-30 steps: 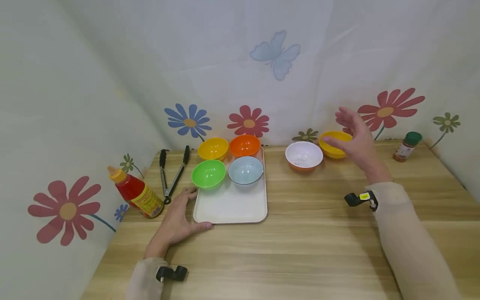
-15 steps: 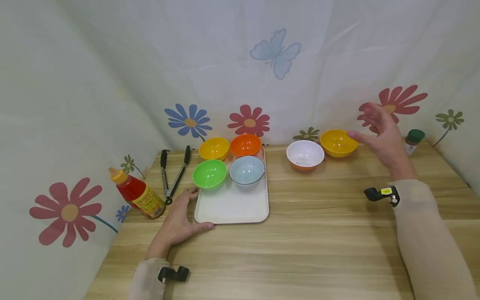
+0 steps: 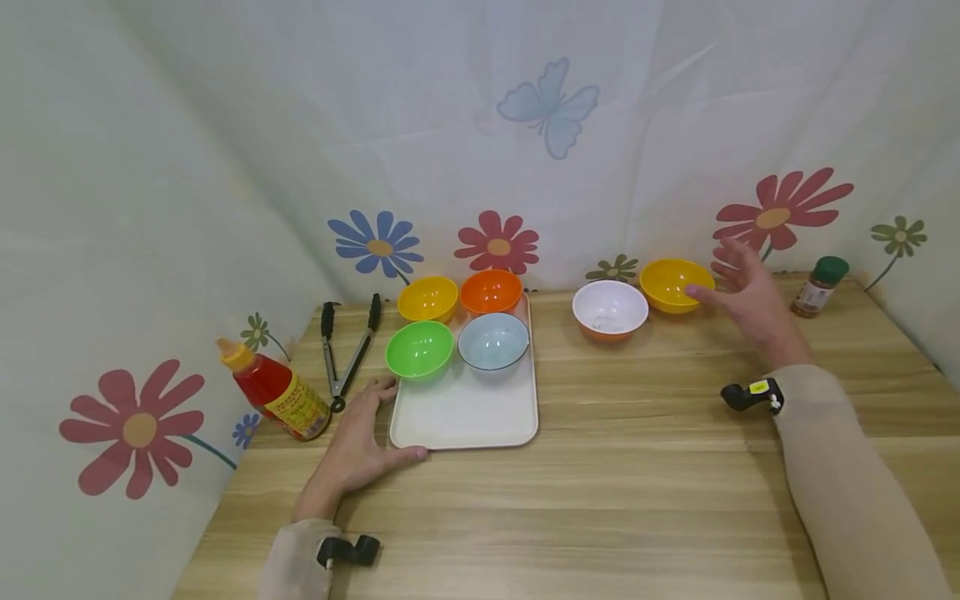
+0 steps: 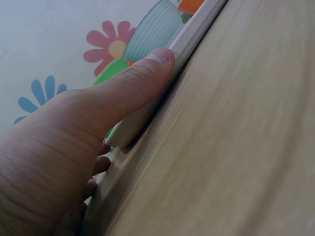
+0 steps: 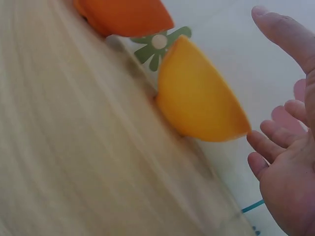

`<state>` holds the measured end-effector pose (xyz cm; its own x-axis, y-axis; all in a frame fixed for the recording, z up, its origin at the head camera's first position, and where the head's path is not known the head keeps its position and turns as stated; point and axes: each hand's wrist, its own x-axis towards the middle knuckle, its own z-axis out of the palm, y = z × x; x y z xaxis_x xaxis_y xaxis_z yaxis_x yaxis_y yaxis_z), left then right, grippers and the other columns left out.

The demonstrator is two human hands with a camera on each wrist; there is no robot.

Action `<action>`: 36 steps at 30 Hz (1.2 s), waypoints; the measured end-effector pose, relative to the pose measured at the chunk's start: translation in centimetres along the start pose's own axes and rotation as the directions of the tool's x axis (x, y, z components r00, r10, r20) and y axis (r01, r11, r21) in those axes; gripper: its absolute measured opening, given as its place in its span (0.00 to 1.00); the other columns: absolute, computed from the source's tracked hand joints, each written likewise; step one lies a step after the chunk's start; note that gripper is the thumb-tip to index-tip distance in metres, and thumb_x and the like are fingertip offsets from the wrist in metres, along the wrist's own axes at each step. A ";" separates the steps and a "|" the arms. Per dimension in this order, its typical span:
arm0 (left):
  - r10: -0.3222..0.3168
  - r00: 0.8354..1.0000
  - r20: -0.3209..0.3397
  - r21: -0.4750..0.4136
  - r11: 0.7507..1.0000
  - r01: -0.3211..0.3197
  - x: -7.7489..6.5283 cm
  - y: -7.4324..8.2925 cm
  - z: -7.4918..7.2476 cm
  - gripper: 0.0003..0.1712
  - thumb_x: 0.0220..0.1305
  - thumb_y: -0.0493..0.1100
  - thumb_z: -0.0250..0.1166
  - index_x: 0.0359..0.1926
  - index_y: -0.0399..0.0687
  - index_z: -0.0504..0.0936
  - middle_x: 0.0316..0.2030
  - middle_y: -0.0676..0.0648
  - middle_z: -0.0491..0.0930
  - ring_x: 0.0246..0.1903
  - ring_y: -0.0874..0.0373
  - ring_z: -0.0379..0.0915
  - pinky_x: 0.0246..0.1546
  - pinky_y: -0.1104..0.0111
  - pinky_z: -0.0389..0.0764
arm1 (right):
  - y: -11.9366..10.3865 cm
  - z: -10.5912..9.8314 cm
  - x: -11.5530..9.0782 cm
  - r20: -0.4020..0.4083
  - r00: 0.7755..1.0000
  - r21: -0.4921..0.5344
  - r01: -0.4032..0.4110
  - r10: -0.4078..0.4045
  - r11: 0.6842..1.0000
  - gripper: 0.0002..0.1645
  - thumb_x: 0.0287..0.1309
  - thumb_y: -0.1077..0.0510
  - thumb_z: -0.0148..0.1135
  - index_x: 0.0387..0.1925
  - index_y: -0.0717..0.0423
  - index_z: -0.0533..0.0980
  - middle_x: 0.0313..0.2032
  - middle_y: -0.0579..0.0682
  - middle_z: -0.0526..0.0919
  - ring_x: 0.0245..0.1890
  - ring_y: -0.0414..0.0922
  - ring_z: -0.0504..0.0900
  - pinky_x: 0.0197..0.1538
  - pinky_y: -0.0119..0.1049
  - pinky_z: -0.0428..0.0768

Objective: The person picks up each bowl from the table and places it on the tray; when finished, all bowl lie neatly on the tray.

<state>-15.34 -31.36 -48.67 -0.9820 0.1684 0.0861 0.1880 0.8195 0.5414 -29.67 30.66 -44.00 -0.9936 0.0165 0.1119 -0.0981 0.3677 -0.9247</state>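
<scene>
Since half a second ago, the right hand point(image 3: 753, 308) has been lowered and brought back left, so the jar point(image 3: 816, 290) isn't half covered anymore. Its fingers are spread with nothing held, right by the yellow bowl point(image 3: 666, 285) next to the white bowl point(image 3: 609, 308); whether the rim is touched can't be told. The left hand point(image 3: 356, 446) has been kept put, loosely spread round the tray's point(image 3: 465, 412) near left corner. In its wrist view, most fingers are hidden; the right hand gets cut off in the other.
</scene>
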 end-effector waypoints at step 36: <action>-0.010 1.000 0.006 0.001 1.000 0.010 -0.1 0.4 0.0 0.69 0.47 0.76 0.86 0.83 0.52 0.68 0.88 0.43 0.56 0.88 0.31 0.39 0.84 0.27 0.45 | 3.7 1.7 1.2 0.067 0.998 -0.085 0.004 0.002 0.996 0.73 0.66 0.37 0.80 0.91 0.52 0.42 0.89 0.61 0.52 0.85 0.64 0.59 0.87 0.65 0.59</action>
<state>-15.18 -31.04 -48.46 -0.9835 0.1641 0.0756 0.1787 0.8215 0.5414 -31.30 30.41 -47.91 -0.9953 -0.0450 0.0858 -0.0969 0.4457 -0.8899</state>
